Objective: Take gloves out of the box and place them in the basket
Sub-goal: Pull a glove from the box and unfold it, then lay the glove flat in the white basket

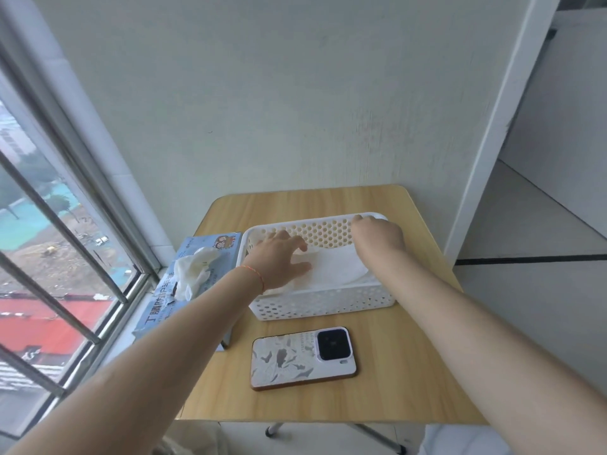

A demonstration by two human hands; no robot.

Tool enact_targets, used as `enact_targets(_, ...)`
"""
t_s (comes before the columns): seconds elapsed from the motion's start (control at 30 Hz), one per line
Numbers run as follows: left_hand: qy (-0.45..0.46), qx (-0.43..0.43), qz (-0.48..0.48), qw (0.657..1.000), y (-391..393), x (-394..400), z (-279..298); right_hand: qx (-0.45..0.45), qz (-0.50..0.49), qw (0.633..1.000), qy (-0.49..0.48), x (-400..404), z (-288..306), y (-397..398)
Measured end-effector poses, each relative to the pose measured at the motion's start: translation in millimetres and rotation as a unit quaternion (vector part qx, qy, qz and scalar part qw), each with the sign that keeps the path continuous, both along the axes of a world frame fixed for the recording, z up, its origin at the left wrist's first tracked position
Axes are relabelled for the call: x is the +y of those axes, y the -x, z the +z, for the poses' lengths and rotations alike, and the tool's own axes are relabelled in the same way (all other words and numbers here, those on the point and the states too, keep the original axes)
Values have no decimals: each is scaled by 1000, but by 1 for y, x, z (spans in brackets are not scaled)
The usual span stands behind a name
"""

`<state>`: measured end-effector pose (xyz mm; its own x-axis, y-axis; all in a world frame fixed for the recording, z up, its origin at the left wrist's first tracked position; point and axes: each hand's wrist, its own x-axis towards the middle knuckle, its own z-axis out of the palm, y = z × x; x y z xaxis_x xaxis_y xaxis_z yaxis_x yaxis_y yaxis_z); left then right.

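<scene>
Left hand presses flat on the white glove lying left-right in the basket; right hand seemingly pinches its far-right end.

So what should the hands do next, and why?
Probably lift the left hand out of the white basket and reach for the glove poking from the blue glove box. White gloves already lie flat in the basket under its spread fingers, while the right hand holds the far rim, so the basket looks steady.
</scene>
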<state>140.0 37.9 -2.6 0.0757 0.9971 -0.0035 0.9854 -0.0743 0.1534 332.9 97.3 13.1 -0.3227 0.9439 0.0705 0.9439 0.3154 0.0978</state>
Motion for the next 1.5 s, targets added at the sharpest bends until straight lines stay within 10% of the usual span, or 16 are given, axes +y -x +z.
enact_targets(0.43, 52, -15, -12, 998, -18, -4, 25, -99, 42, 994, -25, -5, 0, -1)
enact_targets(0.6, 176, 122, 21, 976, -11, -3, 27, -103, 34, 994, -11, -6, 4, -1)
enact_targets(0.73, 104, 146, 47, 983, -3, -3, 34, -71, 16, 997, -24, -6, 4, 2)
enact_targets(1.03, -206, -110, 207, 950, 61, -36, 49, 167, 150, 974, -4, -22, 25, 77)
enact_targets(1.2, -136, -177, 251, 942, 127, -71, 36, 283, 211, 930, 101, -42, 24, 150)
enact_targets(1.5, -143, -214, 255, 932, 162, -94, 18, 180, 204, 953, 135, -55, 9, 215)
